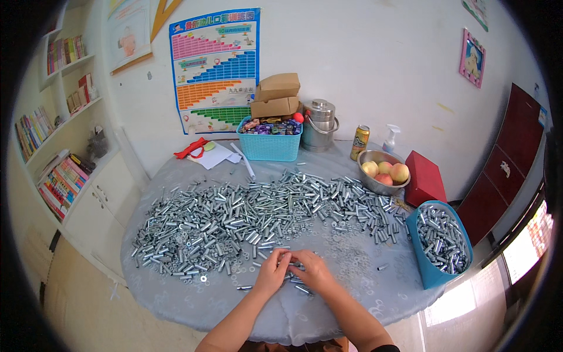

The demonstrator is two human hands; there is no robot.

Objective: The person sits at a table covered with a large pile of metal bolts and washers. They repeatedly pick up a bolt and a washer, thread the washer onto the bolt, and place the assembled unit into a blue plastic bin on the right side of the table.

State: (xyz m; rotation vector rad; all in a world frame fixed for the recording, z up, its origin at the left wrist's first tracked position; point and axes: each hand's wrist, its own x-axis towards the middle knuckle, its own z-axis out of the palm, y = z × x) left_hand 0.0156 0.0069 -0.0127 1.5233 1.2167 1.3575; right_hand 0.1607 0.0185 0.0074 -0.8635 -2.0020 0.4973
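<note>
Many tubes (pixel 234 222) lie loose, so much seems left; one bin (pixel 433 281) is heaped. Left hand (pixel 274 273) and right hand (pixel 312 272) nearly meet, half-curled, any hold unclear.

Left hand (pixel 272 274), right hand (pixel 313 271), fingers (pixel 282 254) curled close (forearms (pixel 241 318) bare)

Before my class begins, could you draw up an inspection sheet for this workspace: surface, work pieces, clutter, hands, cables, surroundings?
Surface: grey-covered table, widely strewn with parts.
Work pieces: metal tubes and washers, loose; more tubes in blue tub at right.
Clutter: turquoise basket of packets, steel canister, yellow can, spray bottle, fruit bowl, red box.
Hands: left hand and right hand together near the front; what lies between the fingers is unclear.
Cables: nothing seen.
Surroundings: bookcase left, wall chart behind.
</note>
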